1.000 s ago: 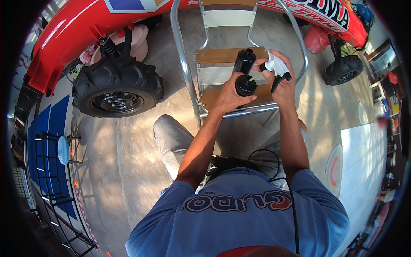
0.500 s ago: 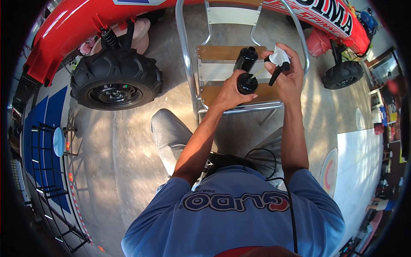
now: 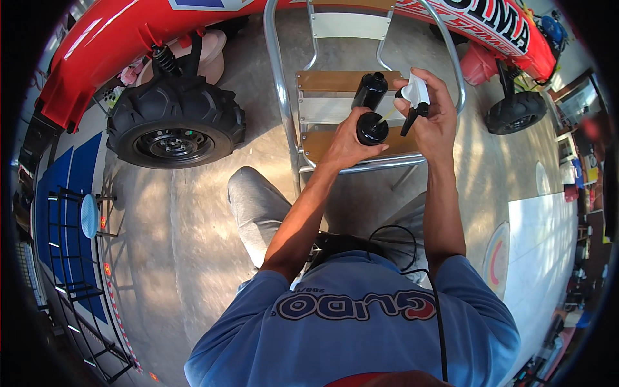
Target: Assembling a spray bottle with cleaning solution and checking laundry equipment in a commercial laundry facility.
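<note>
A round black bottle (image 3: 372, 132) is gripped in my left hand (image 3: 347, 143), its open top facing up over the chair seat. My right hand (image 3: 440, 122) is closed around a black trigger spray head (image 3: 418, 111), and a crumpled white tissue (image 3: 419, 89) is bunched in the same fingers. From the spray head a thin pale dip tube (image 3: 389, 115) slants down to the bottle's mouth. How far its tip reaches inside is hard to see. Just beyond the held bottle, a second black bottle (image 3: 370, 90) with a narrow neck stands on the seat.
The metal chair (image 3: 348, 79) with brown and silver slats stands before me. Behind it stretches a red vehicle body (image 3: 109, 51) with a black knobby tyre (image 3: 174, 122) at left and a smaller wheel (image 3: 516, 115) at right. A black rack (image 3: 71, 258) is far left.
My right hand has shifted slightly left and tilted the spray head, with the tissue now more upright. The bottle in my left hand has barely moved.
</note>
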